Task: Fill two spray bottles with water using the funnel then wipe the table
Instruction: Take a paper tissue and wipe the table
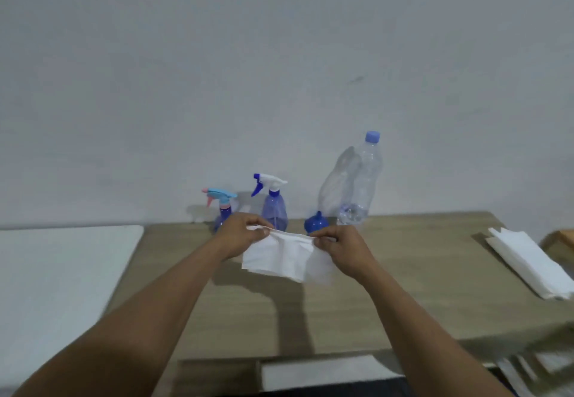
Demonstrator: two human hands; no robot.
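Observation:
A white paper tissue point(279, 257) hangs above the wooden table point(388, 288), stretched between my left hand point(242, 232) and my right hand point(341, 249), which pinch its top corners. Behind my hands, at the wall, stand two spray bottles: a small one with a light-blue and pink trigger point(222, 207) and a taller one with a white and blue trigger point(273, 201). A blue funnel point(315, 222) sits upside down beside them. To its right a large clear water bottle point(360, 185) with a blue cap stands upright, dented.
A stack of white tissues point(528, 266) lies at the table's right side. A white surface point(56, 272) adjoins the table on the left. More white paper point(323, 371) lies below the front edge.

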